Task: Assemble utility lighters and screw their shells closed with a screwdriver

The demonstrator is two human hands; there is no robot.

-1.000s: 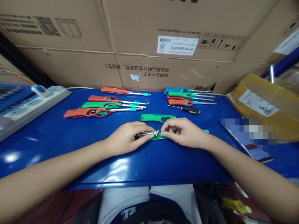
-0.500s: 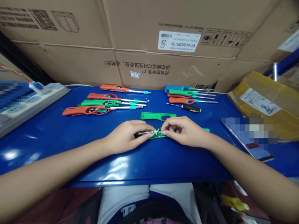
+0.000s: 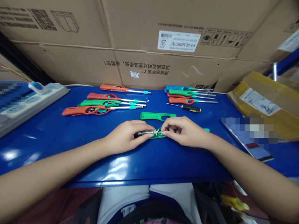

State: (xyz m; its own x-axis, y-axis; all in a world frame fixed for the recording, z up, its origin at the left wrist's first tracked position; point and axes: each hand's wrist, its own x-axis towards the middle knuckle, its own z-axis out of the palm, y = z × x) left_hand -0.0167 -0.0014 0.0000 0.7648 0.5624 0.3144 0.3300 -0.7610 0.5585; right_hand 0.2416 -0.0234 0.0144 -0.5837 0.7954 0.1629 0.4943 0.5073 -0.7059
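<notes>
An opened green gas lighter [image 3: 160, 136] lies on the table between my hands. Its inside shows a clear fuel tank [image 3: 146, 133], a thin pale wire and a small white piece. My left hand [image 3: 128, 134] closes its thumb and fingers around the tank end. With thumb and forefinger pinched, my right hand [image 3: 184, 132] works at the small teal part beside the tank; its fingers hide most of that part. A teal tip [image 3: 206, 130] sticks out past my right hand. Just behind lies the loose green half shell [image 3: 154, 116] of a lighter handle.
Several orange, red and green lighters [image 3: 93, 110] lie at the back left, others [image 3: 179, 100] at the back right. A black-and-yellow screwdriver [image 3: 191, 108] lies before the latter. A power strip [image 3: 30, 101] stands left; a phone [image 3: 247, 140] and yellow-taped parcel [image 3: 263, 102] right. Cardboard [image 3: 140, 40] closes the back.
</notes>
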